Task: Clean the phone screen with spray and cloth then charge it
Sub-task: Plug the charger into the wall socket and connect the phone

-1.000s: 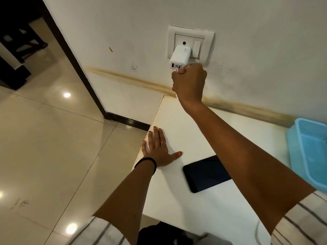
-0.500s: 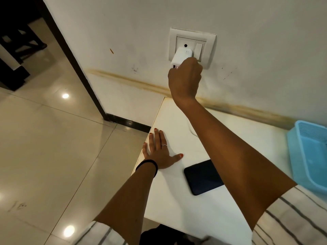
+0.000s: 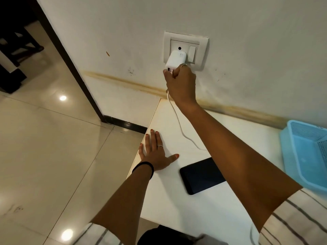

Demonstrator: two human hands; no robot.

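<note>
Reaching up to a wall socket (image 3: 185, 48), the right hand (image 3: 181, 84) pinches the plug end of a white cable (image 3: 178, 121) at the underside of a white charger (image 3: 175, 61) plugged into the socket. The cable trails down onto the white worktop (image 3: 177, 200). The left hand (image 3: 155, 154) lies flat, fingers spread, pressing on the worktop's left edge. A dark phone (image 3: 201, 175) lies screen up just beside that hand. A blue basket (image 3: 304, 152) sits at the right.

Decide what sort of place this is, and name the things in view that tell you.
Probably a room in a home: a white table against a stained wall, a wall socket with a charger, and glossy floor tiles.
</note>
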